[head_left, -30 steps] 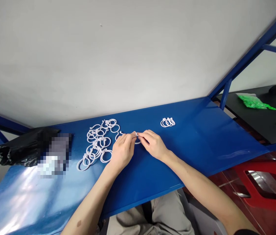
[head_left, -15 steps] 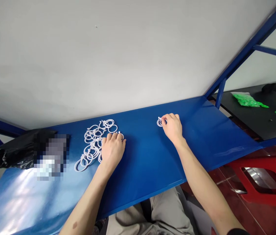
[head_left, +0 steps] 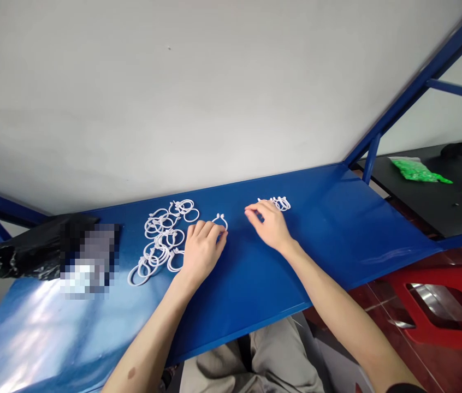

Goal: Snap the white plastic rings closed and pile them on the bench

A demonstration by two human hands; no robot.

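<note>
On the blue table [head_left: 329, 234] lies a loose heap of white plastic rings [head_left: 163, 237] at the left. My left hand [head_left: 202, 248] sits just right of the heap, fingers curled, pinching one white ring [head_left: 220, 220] at its fingertips. My right hand [head_left: 267, 222] hovers over the table with its fingers loosely apart and nothing in them. Just behind it lies a small stack of white rings [head_left: 280, 203].
A black plastic bag [head_left: 30, 248] and a blurred patch lie at the table's left end. To the right stands a black table [head_left: 431, 196] with a green bag [head_left: 417, 170]. A red plastic stool [head_left: 444, 308] sits below right. A grey wall runs behind.
My right hand carried a ring to the small stack, left it there and is drawing back left. My left hand went to the heap and now pinches another ring.
</note>
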